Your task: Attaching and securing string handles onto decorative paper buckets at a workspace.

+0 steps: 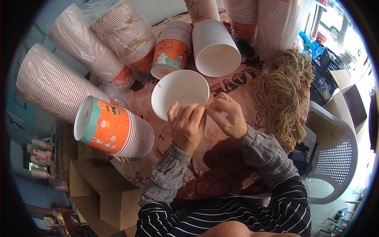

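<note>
A white paper bucket [173, 87] stands mouth-up on the table in front of me. A short bit of cord [159, 85] pokes through its wall near the left rim. My left hand [187, 128] is closed at the bucket's near right rim, its thumb reaching inside the mouth. Pressed together beside it, the fingers of my right hand [228, 117] pinch at the same spot outside the rim. What lies between those fingertips is too small to make out. To the right spreads a large heap of tan cord [282, 93].
Nested orange-and-teal bucket stacks lie at the left [108, 125] and far middle [170, 51]. A white bucket stack [217, 55] faces me. Plastic-wrapped stacks [59, 83] line the far side. A cardboard box [118, 209] and a plastic chair [335, 158] flank the flowered tablecloth [166, 138].
</note>
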`<state>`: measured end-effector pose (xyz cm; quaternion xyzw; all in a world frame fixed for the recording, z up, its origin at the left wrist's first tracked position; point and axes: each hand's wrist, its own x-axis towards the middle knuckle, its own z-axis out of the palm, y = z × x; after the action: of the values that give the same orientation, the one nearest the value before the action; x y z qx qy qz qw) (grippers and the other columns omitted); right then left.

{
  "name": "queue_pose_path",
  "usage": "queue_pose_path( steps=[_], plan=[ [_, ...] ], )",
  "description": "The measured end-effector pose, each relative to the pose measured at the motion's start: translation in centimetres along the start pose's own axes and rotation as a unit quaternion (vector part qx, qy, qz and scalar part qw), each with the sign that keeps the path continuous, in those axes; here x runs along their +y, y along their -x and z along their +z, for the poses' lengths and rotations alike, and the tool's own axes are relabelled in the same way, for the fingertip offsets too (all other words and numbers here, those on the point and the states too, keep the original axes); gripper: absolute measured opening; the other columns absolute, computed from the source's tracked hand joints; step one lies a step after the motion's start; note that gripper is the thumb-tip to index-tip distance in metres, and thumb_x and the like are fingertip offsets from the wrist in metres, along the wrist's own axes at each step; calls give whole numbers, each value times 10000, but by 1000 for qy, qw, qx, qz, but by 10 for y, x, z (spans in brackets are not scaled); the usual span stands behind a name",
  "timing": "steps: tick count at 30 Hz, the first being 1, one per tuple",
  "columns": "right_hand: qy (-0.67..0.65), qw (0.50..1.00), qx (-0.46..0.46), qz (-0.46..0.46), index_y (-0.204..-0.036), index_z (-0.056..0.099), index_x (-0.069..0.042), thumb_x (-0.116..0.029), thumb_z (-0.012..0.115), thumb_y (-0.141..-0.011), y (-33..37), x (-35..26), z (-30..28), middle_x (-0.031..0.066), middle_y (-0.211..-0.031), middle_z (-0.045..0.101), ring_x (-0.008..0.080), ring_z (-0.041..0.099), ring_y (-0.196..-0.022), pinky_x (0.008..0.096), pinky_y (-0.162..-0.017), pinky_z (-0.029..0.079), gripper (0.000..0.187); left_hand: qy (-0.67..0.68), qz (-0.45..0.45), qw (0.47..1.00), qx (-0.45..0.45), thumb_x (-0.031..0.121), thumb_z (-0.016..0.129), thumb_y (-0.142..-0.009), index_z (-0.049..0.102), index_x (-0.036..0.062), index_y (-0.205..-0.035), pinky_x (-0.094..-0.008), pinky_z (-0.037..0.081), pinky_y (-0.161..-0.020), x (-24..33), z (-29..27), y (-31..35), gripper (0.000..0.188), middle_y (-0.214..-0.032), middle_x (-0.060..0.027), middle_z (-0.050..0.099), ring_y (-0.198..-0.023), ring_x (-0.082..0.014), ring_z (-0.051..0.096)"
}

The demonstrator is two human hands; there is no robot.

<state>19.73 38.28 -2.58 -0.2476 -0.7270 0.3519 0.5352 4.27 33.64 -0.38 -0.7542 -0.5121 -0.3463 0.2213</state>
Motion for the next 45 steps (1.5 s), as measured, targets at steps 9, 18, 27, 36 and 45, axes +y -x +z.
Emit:
queue_pose_path(
  steps=[9, 18, 27, 36, 45],
  plan=[
    [20, 999, 19, -24, -862, 610, 23, 1, 629, -790, 0, -11, -4, 107, -818, 548, 207, 576, -675, 303, -605, 480, 78, 41, 14, 999, 9, 69, 698, -780, 639, 106, -964, -395, 329, -1008, 2, 2, 0, 196, -856, 18, 648, -750, -146, 630],
    [31, 996, 8, -80, -805, 573, 9, 13, 612, -737, 2, -19, -2, 119, -774, 522, 248, 559, -639, 335, -563, 464, 79, 118, -21, 993, -13, 49, 688, -747, 630, 105, -923, -390, 316, -1013, 8, -8, 2, 193, -857, 15, 649, -750, -155, 635],
    [88, 987, -15, -137, -759, 554, -8, 15, 614, -698, 5, -18, -5, 115, -745, 491, 262, 536, -615, 339, -536, 446, 88, 149, -11, 989, 0, 53, 690, -735, 647, 104, -876, -374, 316, -1005, 7, -9, 5, 156, -830, 17, 648, -760, -151, 641],
    [-52, 997, 7, 64, -822, 582, 16, -26, 617, -827, -1, -9, -10, 63, -827, 556, 114, 561, -702, 257, -612, 453, 56, 183, -62, 981, 1, 17, 640, -831, 634, 89, -879, -341, 339, -982, 5, -8, 4, 87, -786, 6, 671, -731, -158, 642],
    [-6, 1000, -3, 16, -920, 627, 10, -15, 652, -813, 0, -12, -6, 84, -812, 574, 145, 585, -650, 268, -584, 470, 113, 195, -97, 976, -4, 40, 615, -854, 612, 81, -899, -358, 347, -996, 2, -12, 7, 61, -771, -2, 657, -685, -173, 641]
  ],
)
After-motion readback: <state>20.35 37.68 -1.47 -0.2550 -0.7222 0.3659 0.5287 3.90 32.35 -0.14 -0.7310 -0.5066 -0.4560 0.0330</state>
